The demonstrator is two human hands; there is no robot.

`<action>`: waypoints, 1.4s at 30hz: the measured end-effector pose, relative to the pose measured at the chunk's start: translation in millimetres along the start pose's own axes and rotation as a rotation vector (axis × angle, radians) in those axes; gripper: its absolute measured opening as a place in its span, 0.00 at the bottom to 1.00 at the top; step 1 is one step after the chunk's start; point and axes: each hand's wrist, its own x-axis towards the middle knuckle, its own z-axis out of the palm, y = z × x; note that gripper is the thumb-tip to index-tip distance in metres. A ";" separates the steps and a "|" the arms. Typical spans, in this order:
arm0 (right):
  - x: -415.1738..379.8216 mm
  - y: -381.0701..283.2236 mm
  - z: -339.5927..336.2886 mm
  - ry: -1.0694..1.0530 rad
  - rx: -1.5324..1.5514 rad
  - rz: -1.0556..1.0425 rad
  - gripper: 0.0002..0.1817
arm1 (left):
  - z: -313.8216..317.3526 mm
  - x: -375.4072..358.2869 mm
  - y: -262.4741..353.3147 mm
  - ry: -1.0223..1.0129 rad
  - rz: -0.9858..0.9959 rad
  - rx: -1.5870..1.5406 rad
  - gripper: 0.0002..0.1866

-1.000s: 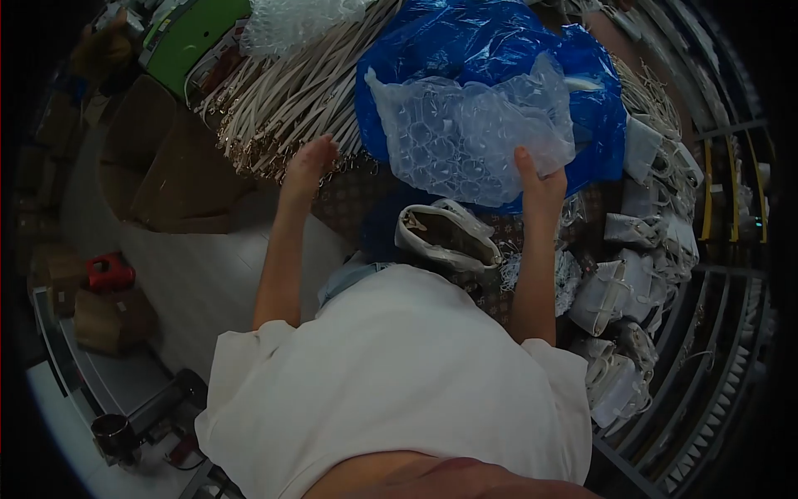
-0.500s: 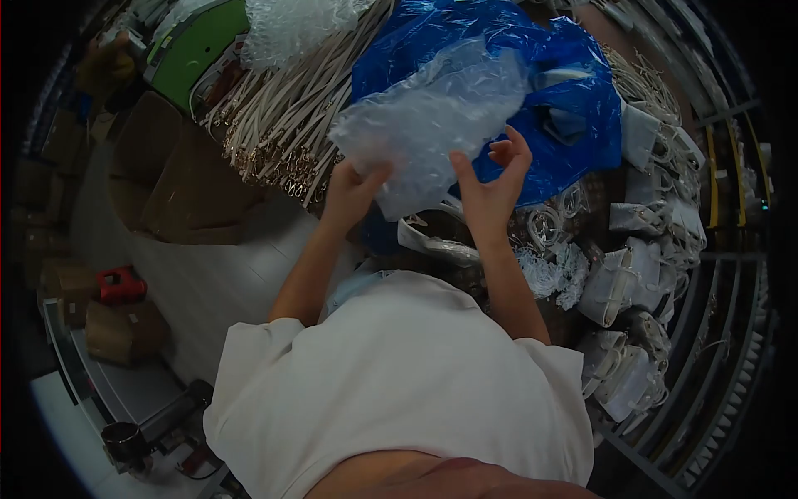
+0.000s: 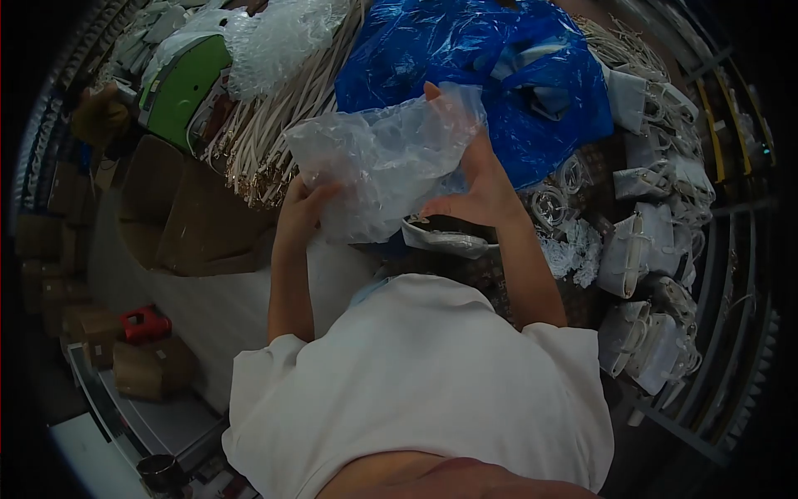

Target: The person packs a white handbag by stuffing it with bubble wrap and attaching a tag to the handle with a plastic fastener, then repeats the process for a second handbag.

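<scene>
A clear, crinkled plastic bag that looks like bubble wrap hangs between my hands. My left hand pinches its lower left edge, with the fingertips partly behind the film. At the bag's right end is my right hand, its thumb stretched away and its fingers extended. Those fingers show through the film, and I cannot make out whether they are inside or behind it. Just below the bag lies a white handbag with a dark opening.
Blue plastic sheeting spreads behind my hands. Pale straps with metal clasps are heaped at the left, beside a green object. White handbags are piled on the right, near coiled clear cords. A cardboard box stands at left.
The plastic bag has come lower and to the left, nearer my body. My right hand has gone from beside it to its right end, fingers now overlapped by the film.
</scene>
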 end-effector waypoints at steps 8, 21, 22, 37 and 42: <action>11.9 -19.9 -7.8 0.220 -0.072 0.499 0.39 | -15.7 -0.1 3.3 0.137 0.066 -0.066 0.18; -19.1 31.3 -31.2 0.190 0.408 0.637 0.53 | 6.5 2.6 32.6 0.203 -0.048 -0.068 0.13; -18.0 31.2 -31.5 0.183 0.244 0.695 0.50 | 11.7 2.2 39.0 0.221 -0.059 0.043 0.11; 5.4 8.2 27.4 0.435 -0.287 0.286 0.24 | 108.7 26.2 9.6 0.119 1.093 1.024 0.32; -7.0 1.8 0.8 0.444 -0.006 0.329 0.21 | 120.2 11.8 19.2 -0.246 0.827 0.541 0.31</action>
